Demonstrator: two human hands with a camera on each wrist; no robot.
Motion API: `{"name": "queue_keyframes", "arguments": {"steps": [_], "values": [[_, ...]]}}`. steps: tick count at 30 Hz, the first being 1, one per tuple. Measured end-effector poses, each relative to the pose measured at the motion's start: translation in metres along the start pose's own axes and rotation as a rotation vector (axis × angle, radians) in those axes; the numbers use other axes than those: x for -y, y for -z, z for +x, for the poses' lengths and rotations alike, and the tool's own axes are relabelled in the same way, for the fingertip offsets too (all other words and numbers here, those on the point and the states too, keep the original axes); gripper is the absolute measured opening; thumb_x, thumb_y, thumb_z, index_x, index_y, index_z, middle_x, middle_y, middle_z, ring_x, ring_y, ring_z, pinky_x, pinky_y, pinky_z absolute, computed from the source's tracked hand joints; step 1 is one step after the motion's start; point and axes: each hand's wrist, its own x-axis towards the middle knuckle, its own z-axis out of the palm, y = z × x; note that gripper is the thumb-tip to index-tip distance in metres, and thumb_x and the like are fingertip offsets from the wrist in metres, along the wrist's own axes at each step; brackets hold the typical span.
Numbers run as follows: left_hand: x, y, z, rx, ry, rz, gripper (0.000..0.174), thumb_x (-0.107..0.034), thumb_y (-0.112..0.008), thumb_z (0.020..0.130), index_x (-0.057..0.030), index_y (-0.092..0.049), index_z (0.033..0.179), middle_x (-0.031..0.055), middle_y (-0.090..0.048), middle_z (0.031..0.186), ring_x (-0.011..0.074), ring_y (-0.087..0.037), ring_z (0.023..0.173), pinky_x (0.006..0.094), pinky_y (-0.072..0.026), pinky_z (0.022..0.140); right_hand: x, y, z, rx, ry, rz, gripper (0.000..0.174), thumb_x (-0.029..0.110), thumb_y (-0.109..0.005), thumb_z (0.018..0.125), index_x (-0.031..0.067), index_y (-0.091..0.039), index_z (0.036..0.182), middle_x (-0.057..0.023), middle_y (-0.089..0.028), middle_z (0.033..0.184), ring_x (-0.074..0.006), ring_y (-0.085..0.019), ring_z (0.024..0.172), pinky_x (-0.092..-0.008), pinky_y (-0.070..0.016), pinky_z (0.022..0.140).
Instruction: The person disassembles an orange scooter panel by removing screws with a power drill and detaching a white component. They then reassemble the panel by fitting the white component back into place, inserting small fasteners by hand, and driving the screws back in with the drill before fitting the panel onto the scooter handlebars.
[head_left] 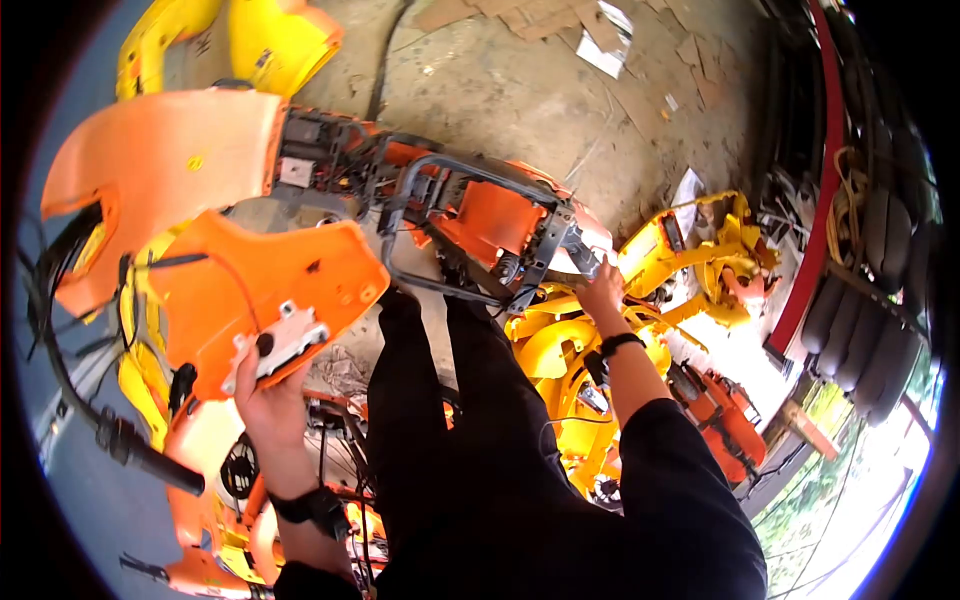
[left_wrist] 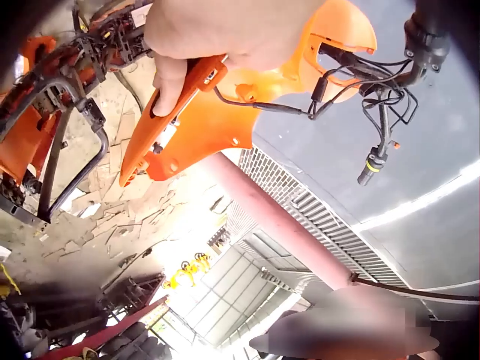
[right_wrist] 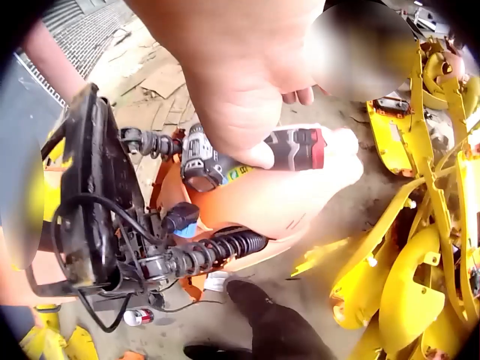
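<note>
The left hand (head_left: pixel 272 405) grips the lower edge of a large orange panel (head_left: pixel 270 275), with a pale grey bracket-like part (head_left: pixel 290 340) beside the fingers. From the left wrist view, the left hand (left_wrist: pixel 225 34) has its thumb pressed on the same orange panel (left_wrist: pixel 199 139). The right hand (head_left: pixel 603 292) is at the end of the motorbike frame (head_left: pixel 400 200). Seen from the right wrist, the right hand (right_wrist: pixel 240 82) has its thumb around a black, grey and red power tool (right_wrist: pixel 296 148), over a pale orange body panel (right_wrist: pixel 262 196); the other fingers are partly hidden.
Yellow body parts (head_left: pixel 560 345) lie beside the right arm, with more yellow pieces (head_left: pixel 735 255) farther right. Handlebars with cables (head_left: pixel 150 460) stand at the left. Black seats (head_left: pixel 870 330) are stacked at the far right. Cardboard scraps (head_left: pixel 545 18) lie on the floor.
</note>
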Motion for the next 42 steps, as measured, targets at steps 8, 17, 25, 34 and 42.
{"name": "queue_keyframes", "arguments": {"steps": [8,17,25,34,42], "values": [[0.007,-0.001,0.005,0.087,0.062,0.022,0.038,-0.015,-0.047,0.098,0.0065,-0.047,0.13,0.0256,-0.049,0.134,0.0438,-0.048,0.125,0.0597,-0.0472,0.098,0.056,-0.035,0.066,-0.227,0.09,-0.038,0.077,0.02,-0.068,0.082,0.0088,-0.027,0.146,-0.015,-0.054,0.117,-0.0363,-0.052,0.112,-0.0473,-0.0429,0.096],[0.004,-0.011,0.004,0.146,0.14,-0.098,0.036,-0.016,-0.049,0.097,0.0058,-0.05,0.125,0.025,-0.056,0.127,0.0424,-0.056,0.116,0.0558,-0.0544,0.09,0.005,0.017,0.054,-0.141,0.177,0.269,0.06,0.009,-0.064,0.072,0.0066,-0.047,0.13,-0.0246,-0.063,0.112,-0.042,-0.061,0.1,-0.0476,-0.0488,0.087],[0.005,-0.031,-0.006,0.158,-0.006,-0.087,0.032,-0.015,-0.048,0.097,0.006,-0.053,0.12,0.02,-0.065,0.113,0.0329,-0.067,0.099,0.0462,-0.0621,0.079,-0.002,0.212,-0.128,-0.081,0.454,0.676,0.03,0.007,-0.067,0.081,0.0021,-0.056,0.109,-0.0047,-0.061,0.091,-0.0146,-0.057,0.078,-0.0309,-0.0494,0.072],[0.013,-0.03,-0.001,0.157,-0.079,-0.072,0.031,-0.014,-0.048,0.096,0.0053,-0.053,0.12,0.0205,-0.064,0.114,0.0337,-0.066,0.101,0.0469,-0.0609,0.081,0.161,0.266,-0.228,0.136,1.21,0.184,0.033,0.006,-0.069,0.07,0.0046,-0.065,0.103,-0.0108,-0.067,0.098,-0.0278,-0.066,0.09,-0.0332,-0.053,0.08],[0.008,-0.03,-0.005,0.154,-0.092,-0.167,0.029,-0.012,-0.05,0.096,0.0068,-0.053,0.118,0.0193,-0.064,0.111,0.0339,-0.068,0.096,0.044,-0.0627,0.076,0.205,0.243,-0.24,0.255,1.119,0.308,0.03,0.008,-0.074,0.067,0.0044,-0.067,0.096,-0.013,-0.069,0.088,-0.0334,-0.068,0.078,-0.0359,-0.0552,0.069]]}}
